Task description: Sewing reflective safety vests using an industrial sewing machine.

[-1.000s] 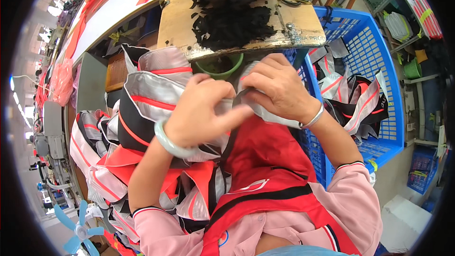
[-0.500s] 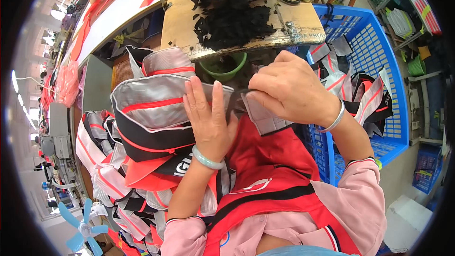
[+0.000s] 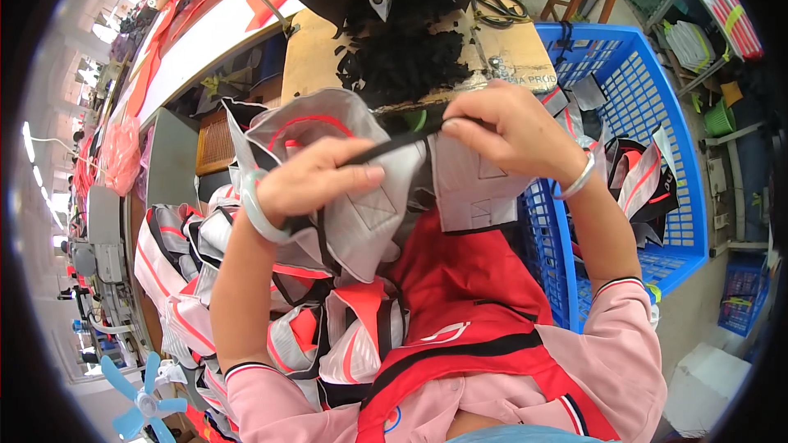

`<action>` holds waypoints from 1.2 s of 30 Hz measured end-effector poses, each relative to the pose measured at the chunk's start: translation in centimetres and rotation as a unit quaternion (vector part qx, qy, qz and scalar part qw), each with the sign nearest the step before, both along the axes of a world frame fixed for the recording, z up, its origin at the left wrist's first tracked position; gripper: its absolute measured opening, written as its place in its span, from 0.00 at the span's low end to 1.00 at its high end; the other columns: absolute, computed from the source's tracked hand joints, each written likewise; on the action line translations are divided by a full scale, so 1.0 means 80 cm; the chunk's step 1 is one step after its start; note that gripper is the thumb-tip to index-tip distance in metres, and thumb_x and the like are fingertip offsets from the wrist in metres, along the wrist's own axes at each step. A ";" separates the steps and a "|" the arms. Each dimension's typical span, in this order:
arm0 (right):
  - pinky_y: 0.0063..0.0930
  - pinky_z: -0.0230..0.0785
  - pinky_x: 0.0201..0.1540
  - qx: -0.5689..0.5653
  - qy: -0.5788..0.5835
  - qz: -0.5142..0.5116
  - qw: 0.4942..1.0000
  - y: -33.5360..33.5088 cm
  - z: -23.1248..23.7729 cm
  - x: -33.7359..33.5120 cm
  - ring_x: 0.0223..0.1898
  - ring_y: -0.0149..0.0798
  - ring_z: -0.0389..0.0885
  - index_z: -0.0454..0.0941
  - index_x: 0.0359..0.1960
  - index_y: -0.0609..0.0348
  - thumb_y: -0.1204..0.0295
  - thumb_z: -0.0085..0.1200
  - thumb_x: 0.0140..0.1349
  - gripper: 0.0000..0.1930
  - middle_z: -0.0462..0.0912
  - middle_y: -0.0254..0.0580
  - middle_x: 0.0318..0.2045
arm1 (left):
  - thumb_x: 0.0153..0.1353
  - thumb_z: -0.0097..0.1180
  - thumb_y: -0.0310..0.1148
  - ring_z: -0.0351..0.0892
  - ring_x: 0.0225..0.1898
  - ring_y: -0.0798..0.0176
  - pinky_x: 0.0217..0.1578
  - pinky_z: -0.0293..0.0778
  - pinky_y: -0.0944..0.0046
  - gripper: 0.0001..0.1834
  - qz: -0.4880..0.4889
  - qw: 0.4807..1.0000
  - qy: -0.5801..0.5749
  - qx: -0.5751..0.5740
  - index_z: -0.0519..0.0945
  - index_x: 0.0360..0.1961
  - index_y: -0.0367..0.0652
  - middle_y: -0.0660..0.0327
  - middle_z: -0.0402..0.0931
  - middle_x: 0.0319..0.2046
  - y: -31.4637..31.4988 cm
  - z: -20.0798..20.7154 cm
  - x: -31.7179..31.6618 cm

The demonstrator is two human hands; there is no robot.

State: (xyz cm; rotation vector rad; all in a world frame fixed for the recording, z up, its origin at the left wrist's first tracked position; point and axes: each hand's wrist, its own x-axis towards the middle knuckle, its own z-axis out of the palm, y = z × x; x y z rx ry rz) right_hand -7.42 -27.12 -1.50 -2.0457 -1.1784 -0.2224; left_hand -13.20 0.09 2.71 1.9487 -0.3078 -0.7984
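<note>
A narrow black strap [image 3: 394, 145] is stretched between my two hands. My left hand [image 3: 316, 183] is closed round its left end, over a grey fabric panel [image 3: 365, 226] with a stitched crossed square. At the other end, the fingertips of my right hand [image 3: 525, 135] pinch the strap. Below the right hand hangs a second grey panel [image 3: 472, 189] with black edging and stitched outlines. Behind my left hand rises a grey piece with a red stripe [image 3: 308, 123]; my hand partly hides how these pieces join.
Black scraps [image 3: 402, 57] cover a wooden board [image 3: 308, 49] ahead, beneath a metal machine tip [image 3: 379, 2]. Scissors [image 3: 502, 6] lie at its right. A blue basket [image 3: 685, 189] of sewn pieces stands at right. More grey and red pieces [image 3: 185, 312] are heaped at left.
My left hand has turned from flat with fingers stretched to closed on the strap, farther left. The black and grey piece under it has shifted and the grey panels now hang in front.
</note>
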 end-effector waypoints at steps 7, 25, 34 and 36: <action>0.33 0.67 0.33 0.042 0.219 -0.051 0.973 0.031 0.001 0.063 0.25 0.44 0.75 0.80 0.34 0.64 0.64 0.53 0.60 0.14 0.78 0.49 0.23 | 0.62 0.59 0.38 0.75 0.43 0.73 0.45 0.71 0.73 0.26 0.094 0.992 0.056 -0.070 0.74 0.55 0.30 0.63 0.78 0.43 0.029 0.003 0.082; 0.28 0.71 0.38 0.038 0.243 -0.079 0.966 0.067 -0.018 0.151 0.30 0.32 0.77 0.82 0.41 0.63 0.59 0.55 0.60 0.18 0.82 0.45 0.27 | 0.59 0.62 0.39 0.76 0.44 0.73 0.48 0.69 0.74 0.30 0.183 0.982 -0.032 -0.024 0.73 0.57 0.29 0.61 0.79 0.45 0.065 -0.016 0.167; 0.17 0.65 0.32 0.071 0.306 -0.065 0.947 0.066 -0.009 0.158 0.29 0.19 0.71 0.81 0.40 0.63 0.60 0.55 0.63 0.17 0.79 0.26 0.27 | 0.58 0.63 0.41 0.76 0.49 0.69 0.53 0.67 0.72 0.33 0.176 0.983 -0.051 -0.006 0.71 0.60 0.33 0.58 0.78 0.49 0.064 -0.012 0.181; 0.20 0.65 0.33 0.071 0.291 -0.071 0.952 0.065 -0.010 0.161 0.28 0.22 0.72 0.82 0.39 0.64 0.60 0.55 0.62 0.17 0.79 0.31 0.25 | 0.58 0.63 0.42 0.75 0.50 0.69 0.54 0.67 0.72 0.33 0.188 0.979 -0.078 0.012 0.71 0.60 0.33 0.59 0.77 0.50 0.062 -0.013 0.182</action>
